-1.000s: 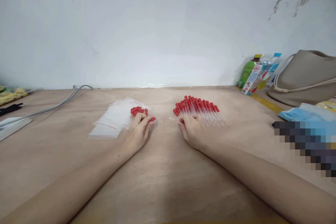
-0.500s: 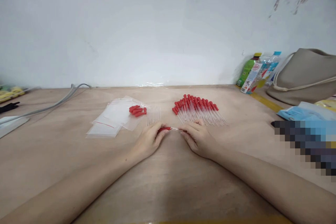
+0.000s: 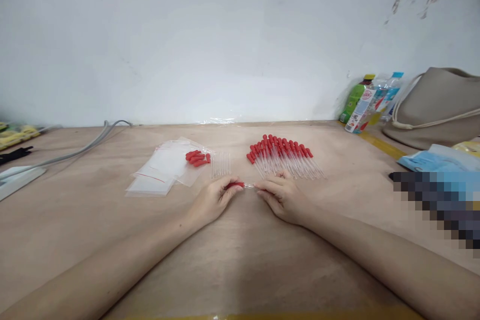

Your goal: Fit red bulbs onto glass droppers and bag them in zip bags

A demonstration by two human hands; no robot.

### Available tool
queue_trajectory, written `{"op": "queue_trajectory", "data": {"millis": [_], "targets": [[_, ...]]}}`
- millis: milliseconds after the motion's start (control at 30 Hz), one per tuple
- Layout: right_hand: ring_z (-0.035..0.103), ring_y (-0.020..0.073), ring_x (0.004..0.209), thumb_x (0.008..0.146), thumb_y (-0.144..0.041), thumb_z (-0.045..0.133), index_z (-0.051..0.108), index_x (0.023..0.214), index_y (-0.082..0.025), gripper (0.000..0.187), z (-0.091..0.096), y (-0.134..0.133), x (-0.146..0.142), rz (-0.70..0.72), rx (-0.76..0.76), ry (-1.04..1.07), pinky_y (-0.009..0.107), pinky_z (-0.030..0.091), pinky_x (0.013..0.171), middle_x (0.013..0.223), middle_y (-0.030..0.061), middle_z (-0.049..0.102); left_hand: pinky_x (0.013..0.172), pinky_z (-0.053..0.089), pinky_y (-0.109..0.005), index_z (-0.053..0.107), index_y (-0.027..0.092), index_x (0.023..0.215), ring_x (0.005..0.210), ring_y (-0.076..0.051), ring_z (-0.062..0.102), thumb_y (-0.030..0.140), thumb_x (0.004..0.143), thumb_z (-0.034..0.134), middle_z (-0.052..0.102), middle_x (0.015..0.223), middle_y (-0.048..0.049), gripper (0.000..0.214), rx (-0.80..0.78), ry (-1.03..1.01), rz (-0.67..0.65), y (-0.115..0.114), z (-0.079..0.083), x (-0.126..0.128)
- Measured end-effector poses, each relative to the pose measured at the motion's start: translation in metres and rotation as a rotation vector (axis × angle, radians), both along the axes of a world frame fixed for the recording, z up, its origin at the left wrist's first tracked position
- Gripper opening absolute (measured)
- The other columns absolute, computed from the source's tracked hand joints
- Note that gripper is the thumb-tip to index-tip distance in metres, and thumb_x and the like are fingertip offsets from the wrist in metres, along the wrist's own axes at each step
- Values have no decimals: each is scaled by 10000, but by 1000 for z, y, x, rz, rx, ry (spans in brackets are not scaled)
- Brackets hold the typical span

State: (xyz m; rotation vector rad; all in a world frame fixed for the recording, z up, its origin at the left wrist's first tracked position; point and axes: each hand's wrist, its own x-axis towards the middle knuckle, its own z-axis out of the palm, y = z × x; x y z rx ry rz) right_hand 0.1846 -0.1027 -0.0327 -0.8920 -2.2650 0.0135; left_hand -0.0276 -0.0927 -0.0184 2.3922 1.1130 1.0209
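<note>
Between finger and thumb, my left hand (image 3: 216, 197) pinches a red rubber dropper bulb (image 3: 235, 186). My right hand (image 3: 282, 196) grips a clear glass dropper tube (image 3: 249, 186), whose left end meets the bulb; how deep it sits inside is hidden. Just beyond my left hand lies a row of bare glass tubes (image 3: 221, 164). Several loose red bulbs (image 3: 197, 158) rest beside them on clear zip bags (image 3: 157, 167). Past my right hand, droppers with red bulbs on their tubes (image 3: 279, 152) are laid side by side in a fan.
Bottles (image 3: 358, 97) and a grey drawstring bag (image 3: 435, 110) stand at the back right. Nearer on that side are a blue-and-white packet (image 3: 427, 162) and a dark pixelated object (image 3: 431, 200). A grey cable (image 3: 86, 147) and a black item (image 3: 15, 154) lie at the left.
The right fingers have shifted very slightly along the tube; both hands otherwise keep the same pinch. The whole view has moved a little.
</note>
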Motion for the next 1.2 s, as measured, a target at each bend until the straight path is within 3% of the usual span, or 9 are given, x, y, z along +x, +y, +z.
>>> {"op": "queue_trajectory", "data": {"millis": [233, 400, 600, 767, 1200], "targets": [[531, 120, 683, 882, -210, 397, 611, 948, -195, 224, 4, 4, 3, 45, -21, -50, 303, 266, 710, 753, 17, 626, 693, 450, -229, 594, 196, 890, 768, -120, 579, 276, 871, 453, 640, 851, 4, 163, -87, 36, -125, -1, 0, -2], [506, 117, 656, 866, -179, 406, 618, 885, -183, 214, 6, 2, 0, 7, 76, -74, 295, 242, 675, 717, 14, 614, 609, 438, -214, 599, 187, 867, 686, -114, 567, 323, 858, 464, 634, 791, 4, 192, -101, 88, -98, -1, -2, -3], [442, 109, 559, 848, -161, 403, 602, 804, -158, 204, 10, -3, -7, -14, 172, -139, 291, 212, 633, 651, 10, 601, 615, 439, -210, 585, 170, 865, 672, -107, 560, 308, 840, 487, 626, 785, -3, 171, -83, 109, -110, -2, -3, -3], [432, 113, 547, 834, -131, 392, 587, 799, -151, 199, 13, -3, -12, -15, 107, -241, 289, 219, 639, 656, 17, 613, 613, 429, -207, 578, 172, 858, 660, -102, 552, 285, 843, 484, 613, 752, 4, 147, -26, 133, -124, -2, -3, -2], [481, 115, 588, 883, -190, 341, 574, 744, -156, 274, 25, 0, -23, -28, -244, -334, 291, 287, 724, 683, 26, 632, 642, 437, -216, 590, 178, 902, 710, -113, 579, 265, 853, 480, 639, 800, -7, 148, 66, 153, -176, 1, -5, -2]]}}
